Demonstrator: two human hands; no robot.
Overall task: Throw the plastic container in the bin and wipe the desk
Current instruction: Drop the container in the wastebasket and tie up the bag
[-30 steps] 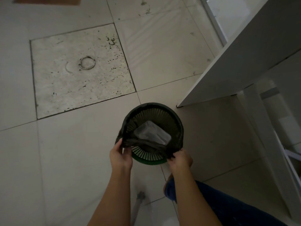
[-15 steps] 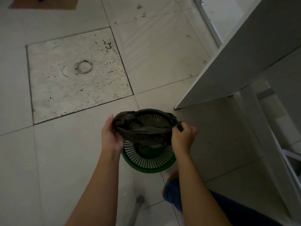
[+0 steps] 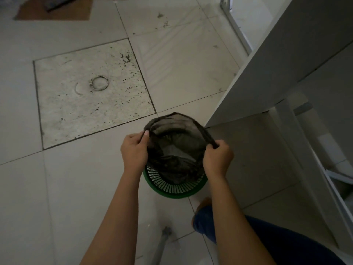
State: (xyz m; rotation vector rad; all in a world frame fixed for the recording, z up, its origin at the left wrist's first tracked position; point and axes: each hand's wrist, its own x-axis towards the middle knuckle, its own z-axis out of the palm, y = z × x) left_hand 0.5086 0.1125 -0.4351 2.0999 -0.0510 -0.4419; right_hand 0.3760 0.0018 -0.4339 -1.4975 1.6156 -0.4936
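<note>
Lifted higher: bag [image 3: 175, 150] pinched by left hand [image 3: 134, 150], right hand [image 3: 217, 159]; bin [image 3: 174, 189] on tiled floor [image 3: 183, 69].

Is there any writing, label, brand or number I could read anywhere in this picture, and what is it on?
None: no readable text anywhere in this view.
The green bin, the dark bag held by the left hand and right hand, the white desk and the floor tiles show no lettering.
The dark object on brown card at the top edge is too blurred to tell.
</note>
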